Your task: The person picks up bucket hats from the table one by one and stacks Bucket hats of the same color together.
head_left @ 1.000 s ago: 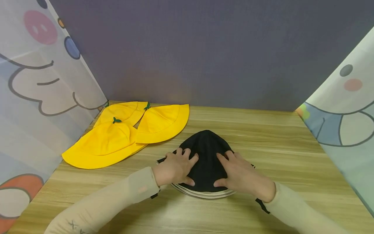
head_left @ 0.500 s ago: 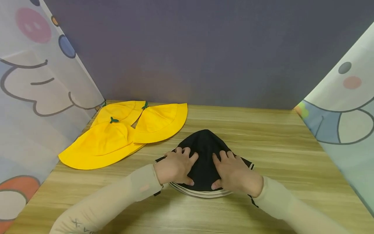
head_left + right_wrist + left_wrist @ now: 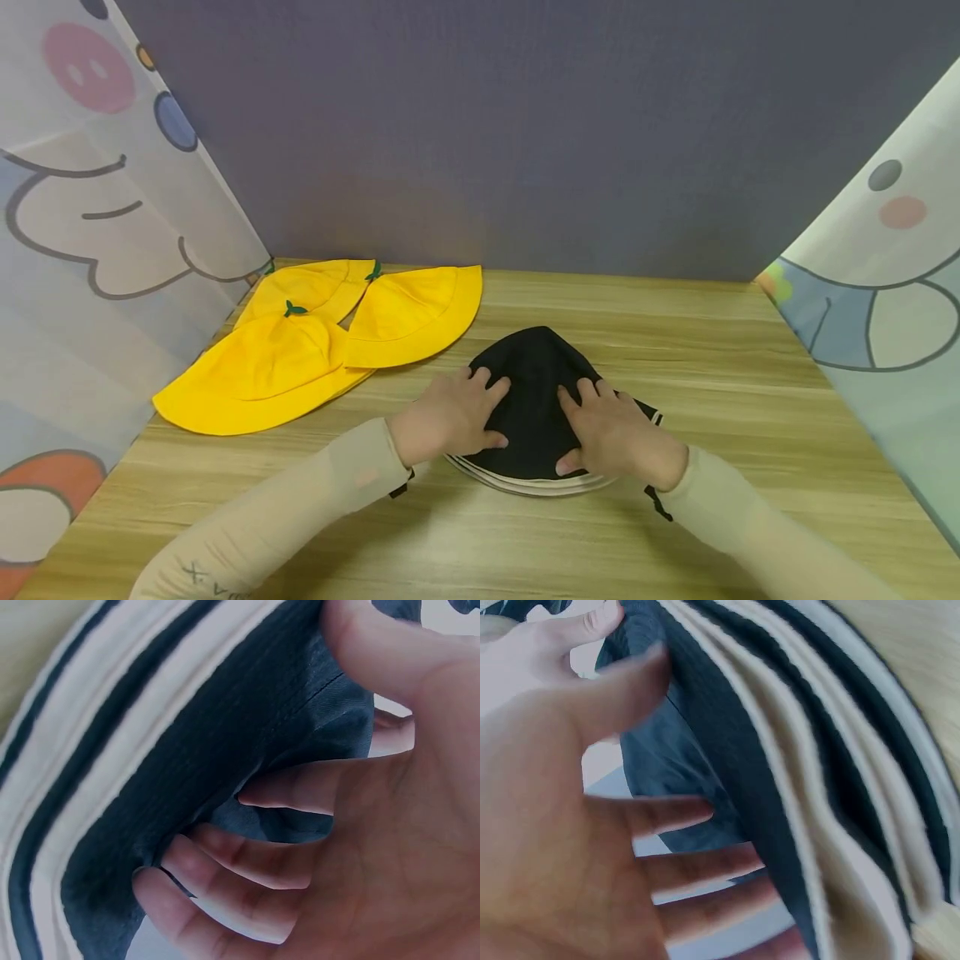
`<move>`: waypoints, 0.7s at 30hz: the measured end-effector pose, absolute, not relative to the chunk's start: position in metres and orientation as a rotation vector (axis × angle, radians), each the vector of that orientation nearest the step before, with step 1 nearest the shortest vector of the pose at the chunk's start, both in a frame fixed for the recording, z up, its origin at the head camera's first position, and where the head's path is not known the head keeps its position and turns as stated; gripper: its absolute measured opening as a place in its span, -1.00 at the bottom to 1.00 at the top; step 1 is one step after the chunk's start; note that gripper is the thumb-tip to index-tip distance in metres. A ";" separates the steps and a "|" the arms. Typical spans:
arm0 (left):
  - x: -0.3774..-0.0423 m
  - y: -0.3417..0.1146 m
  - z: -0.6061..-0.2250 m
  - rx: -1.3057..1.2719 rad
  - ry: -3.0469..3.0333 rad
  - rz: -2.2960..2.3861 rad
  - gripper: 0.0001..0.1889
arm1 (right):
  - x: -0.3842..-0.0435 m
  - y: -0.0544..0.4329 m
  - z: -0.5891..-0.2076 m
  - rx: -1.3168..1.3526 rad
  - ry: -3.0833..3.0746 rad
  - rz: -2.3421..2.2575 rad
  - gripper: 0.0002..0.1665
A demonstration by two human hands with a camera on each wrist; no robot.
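Note:
A stack of black bucket hats (image 3: 534, 408) with pale brim edging lies in front of me in the head view. My left hand (image 3: 450, 417) rests on its left side, fingers spread. On the right side, my right hand (image 3: 618, 429) touches the top hat with fingers apart. The left wrist view shows straight fingers against the dark crown, beside layered brims (image 3: 780, 742). In the right wrist view, slightly bent fingertips press the dark cloth (image 3: 217, 742) near the brim. Part of the stack's left edge is hidden by my left hand.
Yellow hats (image 3: 277, 367) with green sprout tips lie at the back left of the wooden table (image 3: 712, 358). A dark grey panel (image 3: 480, 133) closes off the back. Printed cartoon sheets (image 3: 892, 275) stand along both sides.
The black hats have shifted slightly right and away from me, with both hands staying on them. The right hand first slid a little inward. The yellow hats lie as before.

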State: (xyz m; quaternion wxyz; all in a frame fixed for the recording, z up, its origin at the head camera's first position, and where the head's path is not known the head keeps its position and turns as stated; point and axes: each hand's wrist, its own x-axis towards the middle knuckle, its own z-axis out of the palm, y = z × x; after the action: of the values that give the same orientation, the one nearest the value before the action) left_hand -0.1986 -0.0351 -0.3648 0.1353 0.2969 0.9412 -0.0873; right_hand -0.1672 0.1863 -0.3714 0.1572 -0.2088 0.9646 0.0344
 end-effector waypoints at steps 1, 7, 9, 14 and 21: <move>-0.202 -0.038 -0.364 0.861 2.737 -0.179 -0.13 | -0.168 0.188 -0.371 -0.596 2.762 0.103 0.18; -0.221 -0.056 -0.360 0.773 2.835 0.059 -0.29 | -0.171 0.194 -0.371 -0.583 2.759 0.097 0.18; -0.226 -0.062 -0.360 0.732 2.885 0.029 -0.34 | -0.172 0.197 -0.370 -0.574 2.756 0.093 0.17; -0.237 -0.076 -0.362 0.600 2.986 -0.012 -0.53 | -0.177 0.206 -0.370 -0.543 2.749 0.090 0.17; -0.256 -0.098 -0.366 0.437 3.002 0.031 -0.59 | -0.185 0.220 -0.370 -0.489 2.736 0.066 0.18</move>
State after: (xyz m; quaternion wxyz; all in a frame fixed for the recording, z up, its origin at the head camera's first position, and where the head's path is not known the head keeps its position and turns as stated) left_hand -0.2563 -0.0979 -0.3658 0.0539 0.1438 0.9881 0.0102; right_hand -0.1854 0.2200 -0.3705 0.1795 -0.1732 0.9681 0.0235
